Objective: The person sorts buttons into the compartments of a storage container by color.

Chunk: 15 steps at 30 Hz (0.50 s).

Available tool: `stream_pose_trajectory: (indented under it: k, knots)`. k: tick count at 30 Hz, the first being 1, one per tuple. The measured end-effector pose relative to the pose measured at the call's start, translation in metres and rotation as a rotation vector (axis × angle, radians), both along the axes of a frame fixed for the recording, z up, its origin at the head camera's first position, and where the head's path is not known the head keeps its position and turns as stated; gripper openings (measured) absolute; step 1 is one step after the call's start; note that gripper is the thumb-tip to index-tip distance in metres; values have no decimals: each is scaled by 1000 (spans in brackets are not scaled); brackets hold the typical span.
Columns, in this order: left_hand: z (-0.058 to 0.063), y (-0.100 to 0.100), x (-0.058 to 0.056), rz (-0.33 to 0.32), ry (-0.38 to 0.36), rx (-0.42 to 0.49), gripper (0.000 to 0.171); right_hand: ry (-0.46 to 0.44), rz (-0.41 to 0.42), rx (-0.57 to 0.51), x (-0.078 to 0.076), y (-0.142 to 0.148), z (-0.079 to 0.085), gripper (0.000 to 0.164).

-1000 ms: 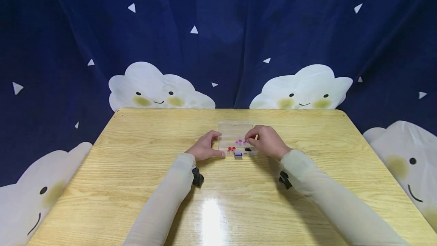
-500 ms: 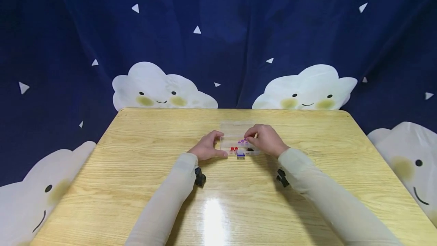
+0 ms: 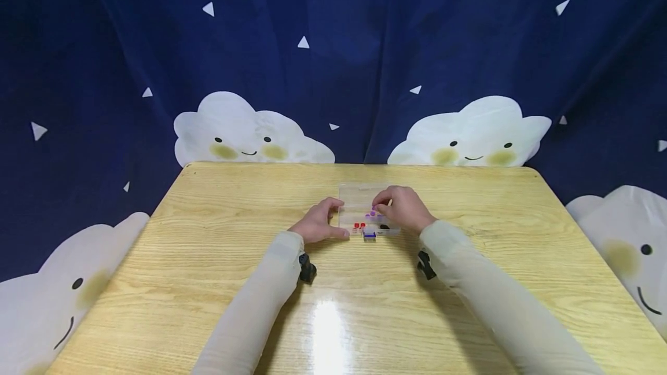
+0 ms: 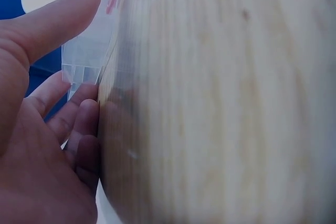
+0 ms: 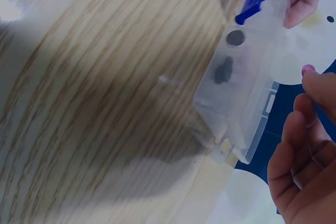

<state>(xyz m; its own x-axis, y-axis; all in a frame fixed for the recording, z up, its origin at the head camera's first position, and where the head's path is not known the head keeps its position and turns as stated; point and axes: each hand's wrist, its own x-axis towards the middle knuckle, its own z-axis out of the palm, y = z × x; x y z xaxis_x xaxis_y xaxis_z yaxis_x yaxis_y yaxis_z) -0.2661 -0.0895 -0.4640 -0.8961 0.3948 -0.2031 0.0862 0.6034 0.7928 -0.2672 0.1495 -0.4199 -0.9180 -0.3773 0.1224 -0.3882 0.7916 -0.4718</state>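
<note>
A clear plastic box (image 3: 359,193) with its lid raised sits on the table. Small purple round pieces (image 3: 372,213), red pieces (image 3: 359,225) and dark pieces (image 3: 384,227) lie in it. My left hand (image 3: 319,222) grips the box's left side, thumb at the front and fingers at the back. Over the box, my right hand (image 3: 408,209) pinches one small purple-pink round piece (image 5: 308,70) between thumb and forefinger. A blue latch (image 5: 254,1) is at the box's front. Dark discs (image 5: 235,37) show through the near wall.
The wooden table (image 3: 250,213) extends around the box on all sides. Behind it hangs a dark blue curtain (image 3: 344,62) with white cloud shapes. Black wrist cameras (image 3: 307,269) are strapped to both wrists.
The right fingertips have shifted slightly left over the box, with the small purple piece pinched. The left hand keeps its hold on the box. The head view has drifted a little.
</note>
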Motion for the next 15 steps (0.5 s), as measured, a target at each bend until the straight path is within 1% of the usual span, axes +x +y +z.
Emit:
stream_pose_trajectory:
  k: [5, 8, 15]
  knots:
    - [-1, -2, -1, 1, 11, -10, 80, -21, 1, -4, -3, -1, -2, 9]
    - [-1, -3, -1, 4, 12, -10, 79, -15, 2, 3, -5, -2, -4, 9]
    - [-3, 0, -2, 2, 25, -9, 78, -50, -34, 46, -8, -4, -6, 10]
